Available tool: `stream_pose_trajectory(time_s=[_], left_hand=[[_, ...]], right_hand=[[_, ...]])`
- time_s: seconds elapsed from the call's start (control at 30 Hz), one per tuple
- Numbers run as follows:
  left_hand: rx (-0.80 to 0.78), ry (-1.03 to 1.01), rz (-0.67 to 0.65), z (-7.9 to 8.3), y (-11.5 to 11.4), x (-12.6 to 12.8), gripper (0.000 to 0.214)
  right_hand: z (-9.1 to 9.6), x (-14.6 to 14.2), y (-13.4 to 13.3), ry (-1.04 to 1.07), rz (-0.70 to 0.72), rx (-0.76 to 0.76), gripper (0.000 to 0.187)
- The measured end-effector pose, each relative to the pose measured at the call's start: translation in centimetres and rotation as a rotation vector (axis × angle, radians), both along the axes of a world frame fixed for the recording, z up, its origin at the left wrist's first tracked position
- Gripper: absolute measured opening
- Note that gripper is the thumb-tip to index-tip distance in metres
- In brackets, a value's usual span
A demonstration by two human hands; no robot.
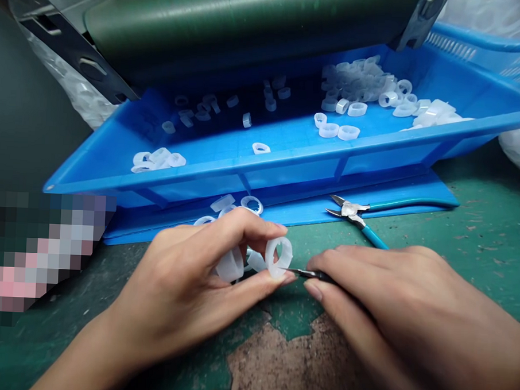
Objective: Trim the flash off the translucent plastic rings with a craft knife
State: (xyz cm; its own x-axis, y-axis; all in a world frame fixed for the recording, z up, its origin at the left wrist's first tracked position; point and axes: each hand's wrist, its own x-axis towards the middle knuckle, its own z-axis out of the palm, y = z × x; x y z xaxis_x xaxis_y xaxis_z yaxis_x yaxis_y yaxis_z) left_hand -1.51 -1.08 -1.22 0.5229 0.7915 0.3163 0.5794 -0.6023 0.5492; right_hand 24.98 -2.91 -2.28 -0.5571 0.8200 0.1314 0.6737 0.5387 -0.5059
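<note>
My left hand [187, 278] pinches a translucent white plastic ring [287, 256] between thumb and forefinger, with its opening facing me. More white rings [231, 267] show behind and under its curled fingers; whether the palm holds them I cannot tell. My right hand [393, 304] is closed around a thin, dark, pointed tool [308, 273]. The tool's tip meets the lower edge of the pinched ring. How the tool is built is hidden by my fingers. Just beyond my left hand, several loose rings [251, 205] lie on the blue strip and the bench.
A blue plastic tray [287, 156] spans the back, with scattered rings and a heap [360, 81] at its right. Side cutters [349, 209] with teal handles lie before it. A green roller [250, 31] hangs above. The green bench [491, 239] has a worn brown patch [278, 362].
</note>
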Motion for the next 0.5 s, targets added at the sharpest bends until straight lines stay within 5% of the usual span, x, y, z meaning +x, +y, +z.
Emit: stream_pose_trajectory(time_s=[0.17,0.5], left_hand=[[0.118,0.031,0.025,-0.2,-0.1,0.0,0.023],[0.172,0.117,0.004,-0.2,-0.9,0.0,0.024]], right_hand=[[0.3,-0.5,0.5,-0.010,-0.068,-0.012,0.020],[-2.6,1.4,-3.3,0.208,-0.185,-0.108,0.053]])
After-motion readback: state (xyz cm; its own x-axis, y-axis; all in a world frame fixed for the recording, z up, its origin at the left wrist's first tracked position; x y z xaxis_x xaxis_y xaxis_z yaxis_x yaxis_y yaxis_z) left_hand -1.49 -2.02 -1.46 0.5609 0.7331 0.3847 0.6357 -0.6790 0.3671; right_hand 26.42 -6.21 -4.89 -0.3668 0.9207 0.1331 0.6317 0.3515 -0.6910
